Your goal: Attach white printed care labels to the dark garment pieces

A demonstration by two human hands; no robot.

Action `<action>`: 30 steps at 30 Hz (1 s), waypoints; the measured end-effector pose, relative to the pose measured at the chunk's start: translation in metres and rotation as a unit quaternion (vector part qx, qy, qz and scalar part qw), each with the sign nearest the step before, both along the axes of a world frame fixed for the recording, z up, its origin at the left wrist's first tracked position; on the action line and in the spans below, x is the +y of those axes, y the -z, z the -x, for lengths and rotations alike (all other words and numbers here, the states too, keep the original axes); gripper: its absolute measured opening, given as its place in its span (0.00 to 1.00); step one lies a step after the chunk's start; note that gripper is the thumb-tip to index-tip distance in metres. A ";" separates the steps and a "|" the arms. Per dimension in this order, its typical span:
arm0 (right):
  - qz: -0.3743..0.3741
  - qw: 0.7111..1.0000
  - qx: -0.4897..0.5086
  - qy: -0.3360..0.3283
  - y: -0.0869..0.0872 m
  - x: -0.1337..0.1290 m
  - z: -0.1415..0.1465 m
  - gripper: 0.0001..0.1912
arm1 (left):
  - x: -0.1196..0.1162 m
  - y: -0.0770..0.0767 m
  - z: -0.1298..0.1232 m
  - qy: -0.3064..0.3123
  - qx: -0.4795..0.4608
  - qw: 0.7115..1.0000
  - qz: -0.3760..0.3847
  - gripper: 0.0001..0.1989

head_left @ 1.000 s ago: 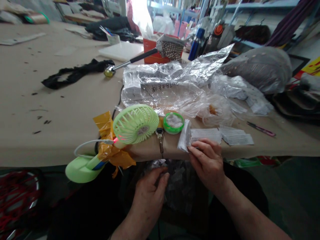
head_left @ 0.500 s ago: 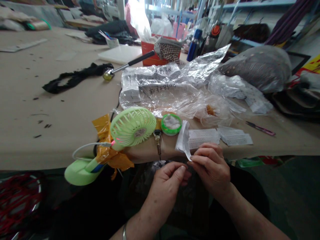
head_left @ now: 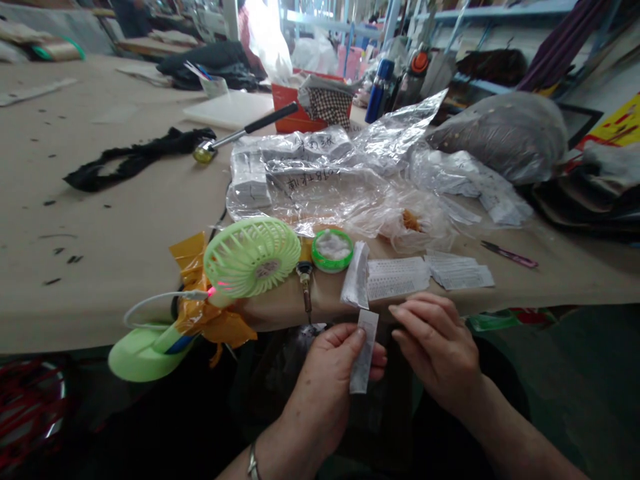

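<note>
A narrow white label strip (head_left: 365,351) is pinched between the thumb and fingers of my left hand (head_left: 331,363), below the table's front edge. My right hand (head_left: 440,343) is just to the right of it, apart from the strip, its fingers slightly spread and holding nothing. On the table edge above my hands lies a curled stack of white labels (head_left: 355,276). Beside that stack, printed label strips (head_left: 397,277) lie fanned out, with another fanned group of strips (head_left: 461,270) further right. A green round tub (head_left: 332,251) holding white cotton stands left of the labels.
A green fan (head_left: 253,257) is taped to the table edge at left. Next to it, a soldering-iron-like tool (head_left: 305,287) points toward me. Thread snips (head_left: 510,255) lie at right. Clear plastic bags (head_left: 320,187) cover the middle, and a black-handled tool (head_left: 245,130) lies behind.
My left hand now holds a label strip upright. My right hand has let go of the strip at the stack and moved slightly right, its fingers opening. The view has shifted a little.
</note>
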State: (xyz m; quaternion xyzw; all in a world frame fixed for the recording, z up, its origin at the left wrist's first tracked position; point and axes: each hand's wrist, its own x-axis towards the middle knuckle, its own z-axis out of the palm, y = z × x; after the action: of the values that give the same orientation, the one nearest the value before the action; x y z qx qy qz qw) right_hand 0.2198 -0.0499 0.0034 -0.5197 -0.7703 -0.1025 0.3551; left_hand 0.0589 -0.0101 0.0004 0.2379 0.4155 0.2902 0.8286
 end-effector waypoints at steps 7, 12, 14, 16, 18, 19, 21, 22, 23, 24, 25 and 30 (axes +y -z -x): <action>-0.016 0.991 -0.081 0.101 0.018 0.023 -0.019 0.08 | 0.000 0.003 -0.001 0.015 0.046 0.999 0.003 0.04; -0.026 0.997 -0.014 0.067 0.019 0.020 -0.025 0.07 | 0.003 -0.002 -0.001 0.035 0.041 0.998 0.034 0.05; -0.037 0.998 0.031 0.042 0.015 0.015 -0.024 0.09 | 0.004 -0.004 -0.001 0.041 0.044 0.997 0.051 0.05; -0.033 0.997 0.072 -0.004 0.010 0.008 -0.020 0.10 | 0.004 -0.006 -0.002 0.049 0.028 0.997 0.057 0.06; -0.008 0.994 0.085 -0.066 0.007 0.000 -0.012 0.09 | 0.004 -0.007 -0.003 0.052 -0.006 0.997 0.059 0.06; 0.006 0.992 0.083 -0.095 0.006 -0.003 -0.007 0.07 | 0.003 -0.007 -0.003 0.049 -0.025 0.996 0.063 0.06; 0.030 0.988 0.066 -0.135 0.007 -0.007 0.000 0.06 | 0.002 -0.007 -0.004 0.039 -0.058 0.995 0.072 0.07; 0.038 0.987 0.057 -0.146 0.009 -0.008 0.003 0.05 | 0.002 -0.007 -0.004 0.035 -0.071 0.994 0.076 0.07; 0.045 0.986 0.050 -0.152 0.011 -0.009 0.005 0.06 | 0.001 -0.006 -0.004 0.032 -0.083 0.993 0.078 0.07; 0.052 0.985 0.045 -0.156 0.013 -0.009 0.006 0.06 | 0.000 -0.006 -0.004 0.029 -0.095 0.992 0.078 0.07; 0.057 0.985 0.043 -0.158 0.015 -0.009 0.006 0.06 | -0.001 -0.005 -0.004 0.027 -0.103 0.991 0.078 0.08; 0.063 0.983 0.047 -0.163 0.017 -0.011 0.008 0.06 | -0.004 -0.003 -0.004 0.040 -0.109 0.991 0.069 0.07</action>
State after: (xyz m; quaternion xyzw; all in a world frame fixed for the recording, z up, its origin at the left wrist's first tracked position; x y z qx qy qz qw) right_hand 0.2119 -0.0607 -0.0132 -0.4127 -0.8319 0.0301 0.3698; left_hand 0.0625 -0.0144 0.0037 0.1637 0.3319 0.2518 0.8942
